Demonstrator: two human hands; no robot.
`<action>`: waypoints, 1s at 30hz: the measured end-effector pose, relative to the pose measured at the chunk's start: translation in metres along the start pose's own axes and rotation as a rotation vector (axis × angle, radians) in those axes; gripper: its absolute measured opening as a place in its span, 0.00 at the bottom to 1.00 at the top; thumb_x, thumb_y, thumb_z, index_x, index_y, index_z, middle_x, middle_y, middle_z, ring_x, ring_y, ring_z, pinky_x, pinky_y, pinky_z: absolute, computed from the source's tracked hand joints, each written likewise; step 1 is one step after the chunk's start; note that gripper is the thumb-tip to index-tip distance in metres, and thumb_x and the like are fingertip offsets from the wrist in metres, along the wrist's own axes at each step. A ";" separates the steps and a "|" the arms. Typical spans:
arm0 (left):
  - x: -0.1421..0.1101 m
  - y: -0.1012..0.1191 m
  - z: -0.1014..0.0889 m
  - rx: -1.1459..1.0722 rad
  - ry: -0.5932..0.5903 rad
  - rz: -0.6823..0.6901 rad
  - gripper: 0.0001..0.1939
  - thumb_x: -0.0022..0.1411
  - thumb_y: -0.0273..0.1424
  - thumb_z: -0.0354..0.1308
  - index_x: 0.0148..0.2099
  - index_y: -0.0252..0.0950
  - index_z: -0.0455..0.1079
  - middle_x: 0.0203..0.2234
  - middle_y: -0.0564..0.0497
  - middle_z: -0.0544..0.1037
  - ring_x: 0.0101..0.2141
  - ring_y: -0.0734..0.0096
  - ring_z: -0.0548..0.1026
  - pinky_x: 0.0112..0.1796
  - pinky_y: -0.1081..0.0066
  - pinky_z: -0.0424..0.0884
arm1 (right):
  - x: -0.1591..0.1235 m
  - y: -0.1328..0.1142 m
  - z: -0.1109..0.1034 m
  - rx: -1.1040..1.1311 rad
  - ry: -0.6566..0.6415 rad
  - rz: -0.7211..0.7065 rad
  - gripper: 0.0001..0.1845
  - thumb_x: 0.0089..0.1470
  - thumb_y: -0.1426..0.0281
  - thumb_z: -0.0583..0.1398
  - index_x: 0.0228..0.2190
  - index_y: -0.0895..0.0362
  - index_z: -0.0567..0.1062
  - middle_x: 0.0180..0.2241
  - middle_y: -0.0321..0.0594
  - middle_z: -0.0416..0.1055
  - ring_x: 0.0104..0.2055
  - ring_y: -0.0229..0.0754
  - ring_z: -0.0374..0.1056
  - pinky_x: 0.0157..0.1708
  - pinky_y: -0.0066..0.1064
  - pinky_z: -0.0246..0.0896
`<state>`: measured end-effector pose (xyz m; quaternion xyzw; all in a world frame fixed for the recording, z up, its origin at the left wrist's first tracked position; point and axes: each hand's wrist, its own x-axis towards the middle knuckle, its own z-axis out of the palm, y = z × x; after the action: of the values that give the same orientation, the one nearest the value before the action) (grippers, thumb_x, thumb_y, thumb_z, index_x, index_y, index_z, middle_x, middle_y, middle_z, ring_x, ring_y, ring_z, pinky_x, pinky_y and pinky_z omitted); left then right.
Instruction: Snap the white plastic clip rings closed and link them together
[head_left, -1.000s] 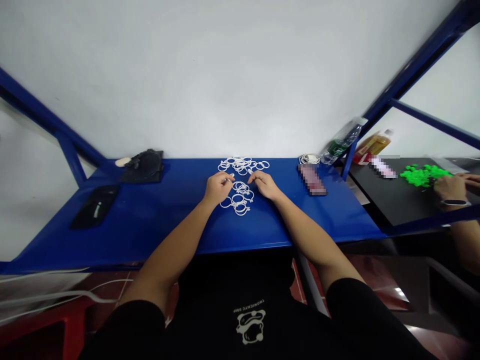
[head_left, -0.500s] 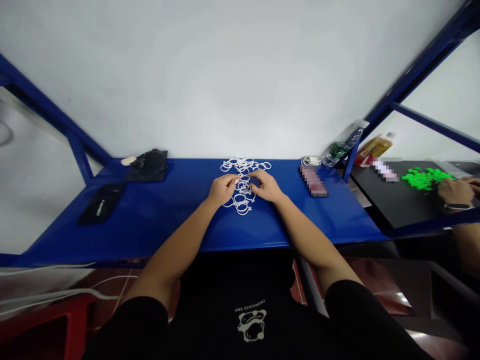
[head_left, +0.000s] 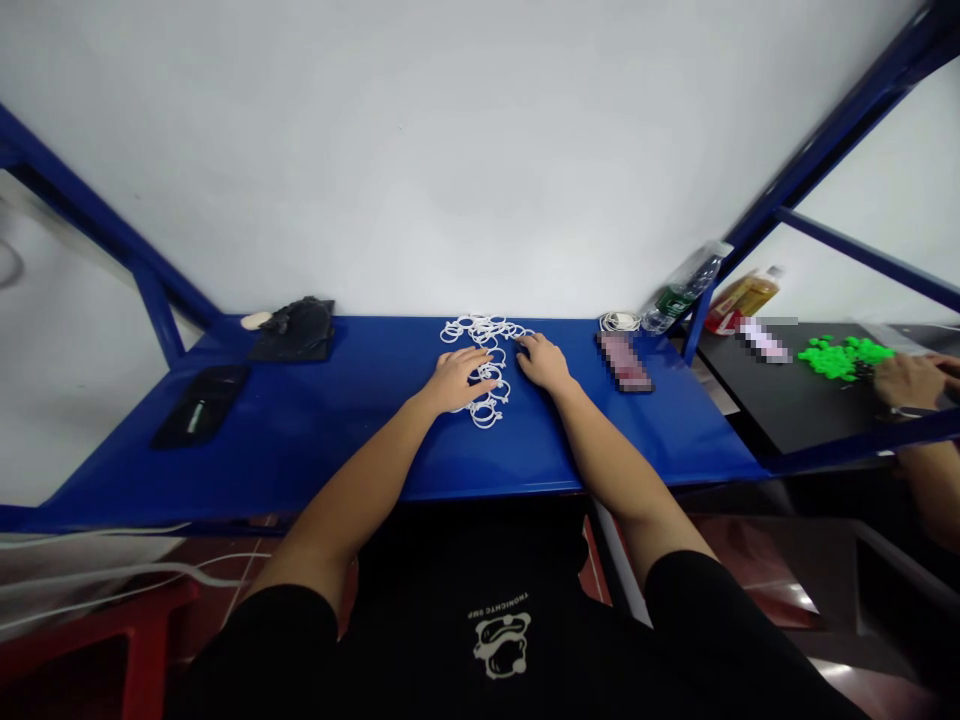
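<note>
Several white plastic rings [head_left: 484, 330] lie in a loose pile at the back middle of the blue table [head_left: 360, 430]. A linked string of the same rings [head_left: 486, 408] runs from that pile toward me. My left hand [head_left: 459, 379] rests on the string, fingers stretched toward the right and lying on the rings. My right hand [head_left: 543, 361] sits just right of the pile, fingers curled with the tips at the pile's near right edge. What, if anything, those fingertips pinch is too small to make out.
A black cloth [head_left: 296, 328] and a black flat case [head_left: 199, 407] lie at the left. A phone [head_left: 625, 360], coiled cable [head_left: 619, 321] and bottle [head_left: 684, 287] stand at the right. On the neighbouring black table another person's hand [head_left: 907, 380] works at green pieces [head_left: 841, 354].
My left hand has slid right onto the linked string and flattened. My right hand has moved back and to the right, toward the loose pile.
</note>
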<state>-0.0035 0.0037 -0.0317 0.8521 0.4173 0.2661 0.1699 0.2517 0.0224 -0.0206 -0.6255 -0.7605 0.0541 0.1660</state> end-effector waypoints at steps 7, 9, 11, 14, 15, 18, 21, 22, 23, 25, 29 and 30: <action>0.008 0.007 -0.002 0.036 -0.174 0.025 0.33 0.68 0.48 0.68 0.71 0.45 0.72 0.67 0.41 0.75 0.70 0.43 0.68 0.70 0.42 0.57 | 0.002 -0.013 -0.006 -0.085 -0.062 0.133 0.30 0.72 0.56 0.58 0.69 0.51 0.71 0.60 0.58 0.74 0.57 0.61 0.76 0.56 0.47 0.71; 0.004 0.009 -0.004 0.048 -0.179 0.037 0.32 0.68 0.49 0.68 0.69 0.43 0.75 0.65 0.41 0.78 0.68 0.44 0.71 0.68 0.46 0.62 | 0.001 -0.013 -0.010 -0.099 -0.086 0.141 0.26 0.72 0.55 0.58 0.66 0.49 0.74 0.57 0.53 0.77 0.55 0.57 0.77 0.54 0.43 0.71; -0.001 0.012 -0.008 0.037 -0.182 0.067 0.28 0.69 0.49 0.67 0.66 0.42 0.78 0.62 0.43 0.80 0.66 0.47 0.74 0.66 0.50 0.66 | -0.001 -0.012 -0.014 -0.121 -0.108 0.140 0.23 0.73 0.56 0.57 0.63 0.48 0.76 0.55 0.49 0.79 0.53 0.54 0.78 0.52 0.39 0.70; -0.006 0.017 -0.012 -0.015 -0.171 0.108 0.23 0.70 0.47 0.67 0.60 0.42 0.81 0.57 0.45 0.84 0.60 0.51 0.79 0.63 0.53 0.69 | -0.005 -0.012 -0.019 -0.158 -0.129 0.124 0.19 0.74 0.58 0.55 0.57 0.49 0.79 0.51 0.48 0.81 0.51 0.53 0.78 0.48 0.37 0.69; -0.006 0.018 -0.013 -0.033 -0.167 0.116 0.22 0.70 0.46 0.67 0.60 0.42 0.82 0.55 0.46 0.85 0.58 0.52 0.81 0.62 0.54 0.70 | -0.007 -0.012 -0.020 -0.163 -0.128 0.115 0.18 0.74 0.59 0.55 0.55 0.49 0.80 0.51 0.48 0.82 0.51 0.53 0.78 0.47 0.36 0.68; -0.006 0.020 -0.013 -0.060 -0.153 0.124 0.21 0.71 0.45 0.66 0.59 0.42 0.82 0.54 0.46 0.86 0.56 0.53 0.82 0.62 0.53 0.71 | -0.011 -0.014 -0.022 -0.142 -0.114 0.077 0.16 0.73 0.60 0.57 0.49 0.50 0.83 0.49 0.47 0.83 0.50 0.52 0.78 0.45 0.34 0.66; -0.005 0.019 -0.012 -0.070 -0.135 0.116 0.20 0.72 0.45 0.65 0.60 0.42 0.82 0.55 0.45 0.85 0.56 0.53 0.82 0.61 0.52 0.71 | -0.016 -0.018 -0.021 -0.066 -0.060 0.058 0.15 0.73 0.61 0.57 0.47 0.51 0.83 0.47 0.46 0.84 0.48 0.50 0.78 0.42 0.32 0.64; -0.005 0.018 -0.011 -0.078 -0.128 0.112 0.20 0.72 0.45 0.65 0.60 0.42 0.82 0.56 0.45 0.85 0.57 0.53 0.82 0.62 0.52 0.71 | -0.017 -0.020 -0.021 -0.029 -0.025 0.058 0.15 0.73 0.61 0.57 0.47 0.51 0.83 0.46 0.45 0.85 0.47 0.50 0.78 0.41 0.32 0.63; -0.005 0.017 -0.011 -0.085 -0.120 0.106 0.20 0.72 0.45 0.65 0.60 0.42 0.81 0.57 0.45 0.84 0.58 0.53 0.81 0.62 0.52 0.71 | -0.018 -0.021 -0.021 0.013 0.012 0.056 0.16 0.73 0.61 0.57 0.47 0.52 0.83 0.45 0.45 0.85 0.45 0.49 0.78 0.40 0.32 0.62; -0.005 0.014 -0.009 -0.090 -0.109 0.094 0.20 0.72 0.46 0.65 0.60 0.43 0.81 0.59 0.45 0.83 0.60 0.52 0.79 0.64 0.51 0.69 | -0.018 -0.022 -0.021 0.100 0.049 0.016 0.16 0.72 0.62 0.56 0.46 0.54 0.83 0.41 0.44 0.84 0.42 0.47 0.77 0.38 0.31 0.61; -0.006 0.009 -0.005 -0.061 -0.108 0.076 0.22 0.70 0.47 0.67 0.61 0.45 0.81 0.63 0.46 0.80 0.65 0.48 0.75 0.66 0.46 0.66 | -0.018 -0.017 -0.021 0.205 -0.027 -0.170 0.12 0.69 0.66 0.59 0.41 0.55 0.82 0.34 0.41 0.82 0.34 0.43 0.73 0.35 0.30 0.57; -0.007 0.008 -0.004 -0.055 -0.110 0.077 0.22 0.70 0.47 0.68 0.61 0.45 0.81 0.63 0.46 0.80 0.65 0.48 0.75 0.66 0.46 0.66 | -0.017 -0.015 -0.022 0.214 -0.040 -0.201 0.11 0.68 0.67 0.59 0.40 0.56 0.82 0.34 0.41 0.82 0.33 0.43 0.72 0.35 0.30 0.57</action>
<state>-0.0038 -0.0063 -0.0267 0.8759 0.3666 0.2368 0.2056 0.2476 -0.0002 0.0012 -0.5237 -0.8123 0.1302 0.2210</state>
